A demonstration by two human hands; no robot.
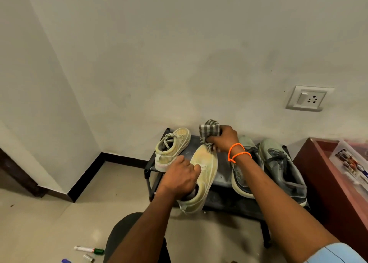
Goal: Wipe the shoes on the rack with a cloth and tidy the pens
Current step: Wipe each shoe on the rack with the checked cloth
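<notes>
On the rack (pixel 223 175), the left hand (pixel 180 176) grips the shoe (pixel 206 171) (heel end); the right hand (pixel 224 138), clutching the cloth (pixel 209 130), should stroke firmly toe to heel.

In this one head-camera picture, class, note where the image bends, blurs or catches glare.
Head view: wide-angle bending curves the wall corner and stretches both forearms; the red cabinet at the right edge smears; soft glare sits on the floor tiles; the right hand holding the cloth looks slightly soft.
</notes>
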